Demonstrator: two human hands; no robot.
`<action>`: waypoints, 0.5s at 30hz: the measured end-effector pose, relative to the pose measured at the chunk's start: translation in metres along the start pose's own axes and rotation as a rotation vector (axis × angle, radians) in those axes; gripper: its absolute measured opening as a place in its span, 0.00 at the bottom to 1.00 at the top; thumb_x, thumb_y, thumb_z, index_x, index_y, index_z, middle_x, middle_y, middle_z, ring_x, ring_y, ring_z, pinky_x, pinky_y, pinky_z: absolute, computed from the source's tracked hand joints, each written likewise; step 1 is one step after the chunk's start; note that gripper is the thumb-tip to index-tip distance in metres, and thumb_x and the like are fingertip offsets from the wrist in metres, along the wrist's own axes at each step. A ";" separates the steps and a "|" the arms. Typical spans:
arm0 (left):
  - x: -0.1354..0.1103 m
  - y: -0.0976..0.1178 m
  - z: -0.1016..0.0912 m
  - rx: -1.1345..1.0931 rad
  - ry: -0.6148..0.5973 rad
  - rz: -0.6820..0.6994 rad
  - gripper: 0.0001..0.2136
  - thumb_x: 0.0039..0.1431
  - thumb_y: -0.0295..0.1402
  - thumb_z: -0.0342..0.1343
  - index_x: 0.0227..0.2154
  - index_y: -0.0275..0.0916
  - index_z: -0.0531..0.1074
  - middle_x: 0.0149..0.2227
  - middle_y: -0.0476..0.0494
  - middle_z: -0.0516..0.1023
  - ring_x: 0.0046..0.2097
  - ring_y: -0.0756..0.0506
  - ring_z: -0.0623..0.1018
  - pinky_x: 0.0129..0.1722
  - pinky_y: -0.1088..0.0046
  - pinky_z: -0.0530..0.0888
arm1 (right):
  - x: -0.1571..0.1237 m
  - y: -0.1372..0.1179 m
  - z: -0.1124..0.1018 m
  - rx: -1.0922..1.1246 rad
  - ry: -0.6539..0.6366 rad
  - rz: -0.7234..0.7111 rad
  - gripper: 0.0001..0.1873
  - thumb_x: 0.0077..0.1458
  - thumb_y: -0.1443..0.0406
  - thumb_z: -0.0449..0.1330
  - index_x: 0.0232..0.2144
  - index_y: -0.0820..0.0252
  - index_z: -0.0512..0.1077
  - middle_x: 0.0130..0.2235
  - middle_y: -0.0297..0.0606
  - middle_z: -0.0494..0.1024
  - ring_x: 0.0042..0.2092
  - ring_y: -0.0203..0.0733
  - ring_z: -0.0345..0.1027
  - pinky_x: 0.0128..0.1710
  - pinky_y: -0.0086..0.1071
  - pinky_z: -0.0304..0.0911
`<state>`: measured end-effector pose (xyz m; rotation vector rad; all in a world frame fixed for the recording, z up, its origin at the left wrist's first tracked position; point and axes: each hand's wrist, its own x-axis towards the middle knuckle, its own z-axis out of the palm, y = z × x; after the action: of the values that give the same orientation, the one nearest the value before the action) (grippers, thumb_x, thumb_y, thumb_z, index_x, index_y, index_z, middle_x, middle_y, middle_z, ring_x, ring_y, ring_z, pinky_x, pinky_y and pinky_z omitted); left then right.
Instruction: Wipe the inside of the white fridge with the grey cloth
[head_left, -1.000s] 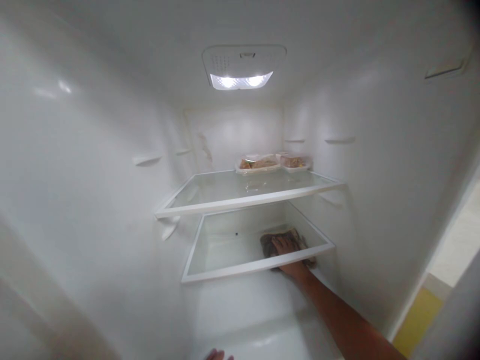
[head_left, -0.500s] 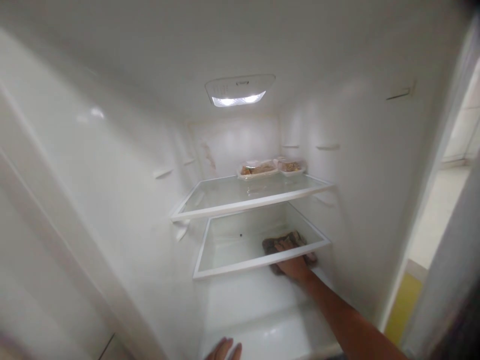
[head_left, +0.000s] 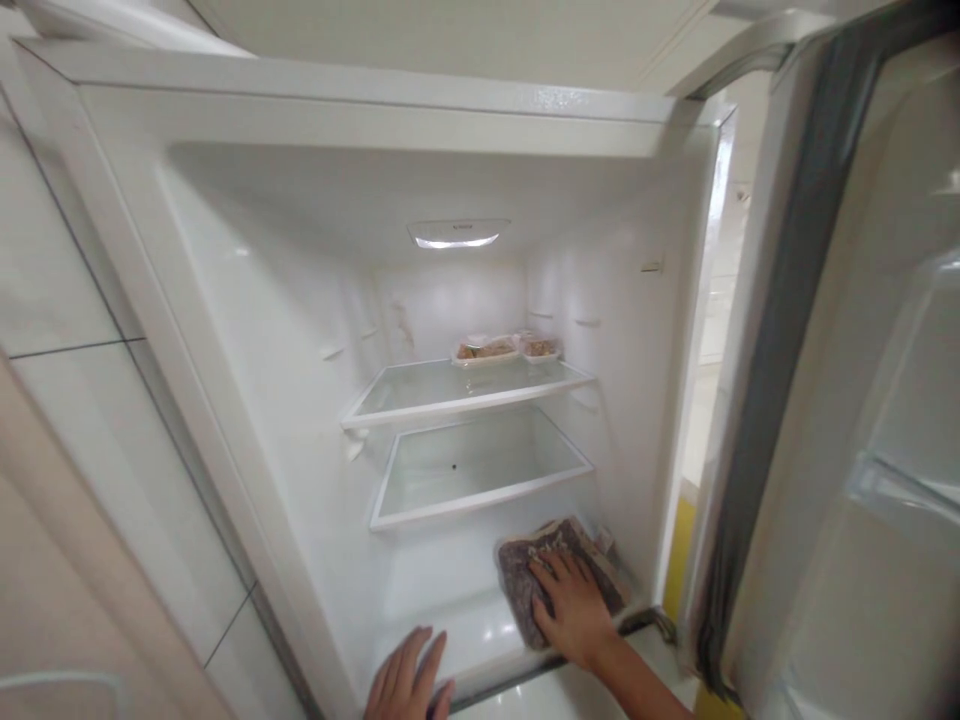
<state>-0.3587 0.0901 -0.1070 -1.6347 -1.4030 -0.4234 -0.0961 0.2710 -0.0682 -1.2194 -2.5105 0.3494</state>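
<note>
My right hand (head_left: 574,608) lies flat, fingers spread, on a dark brown patterned cloth (head_left: 517,570). The cloth rests on the white floor of the fridge (head_left: 442,580), at the front right below the lower glass shelf (head_left: 480,495). At the bottom of the view my left hand (head_left: 409,675) is near the front edge of the fridge floor. Its fingers are stretched out and a little apart, with nothing in them. Whether it touches the edge, I cannot tell.
Two wrapped food trays, a longer one (head_left: 487,350) and a smaller one (head_left: 540,346), stand at the back of the upper glass shelf (head_left: 405,385). The fridge door (head_left: 862,350) hangs open on the right. A lamp (head_left: 457,234) glows under the ceiling. White tiles (head_left: 67,270) line the left.
My right hand has drawn the cloth from under the lower shelf forward to the front edge. My head has moved back, so the frame and door show. More of my left hand is visible.
</note>
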 end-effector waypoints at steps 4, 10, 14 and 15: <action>0.006 0.005 -0.006 -0.004 0.019 -0.010 0.18 0.64 0.44 0.54 0.52 0.44 0.75 0.49 0.45 0.83 0.49 0.46 0.81 0.45 0.72 0.78 | -0.016 -0.007 0.005 -0.023 0.008 0.019 0.29 0.64 0.52 0.47 0.64 0.47 0.67 0.68 0.39 0.65 0.70 0.57 0.53 0.71 0.55 0.38; 0.007 0.007 -0.010 0.026 -0.008 0.008 0.18 0.63 0.44 0.55 0.52 0.44 0.76 0.49 0.45 0.83 0.50 0.46 0.80 0.48 0.71 0.77 | 0.010 -0.028 0.023 -0.051 -0.066 0.015 0.31 0.65 0.48 0.44 0.66 0.46 0.64 0.72 0.42 0.58 0.72 0.63 0.48 0.69 0.63 0.39; 0.001 0.002 0.000 0.049 -0.018 0.043 0.18 0.63 0.44 0.55 0.52 0.46 0.76 0.48 0.46 0.83 0.49 0.47 0.80 0.47 0.72 0.75 | 0.053 -0.045 0.037 -0.073 -0.093 0.035 0.32 0.66 0.50 0.45 0.67 0.48 0.62 0.72 0.43 0.56 0.72 0.63 0.46 0.68 0.65 0.39; -0.002 0.001 0.004 0.056 -0.007 0.050 0.17 0.63 0.44 0.54 0.52 0.47 0.77 0.48 0.47 0.84 0.49 0.47 0.80 0.47 0.72 0.75 | 0.065 -0.049 0.040 -0.071 -0.092 0.040 0.31 0.66 0.50 0.45 0.68 0.48 0.61 0.72 0.44 0.56 0.73 0.62 0.46 0.69 0.64 0.39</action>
<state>-0.3596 0.0920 -0.1105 -1.6234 -1.3646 -0.3473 -0.1852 0.2900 -0.0756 -1.3109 -2.5999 0.3362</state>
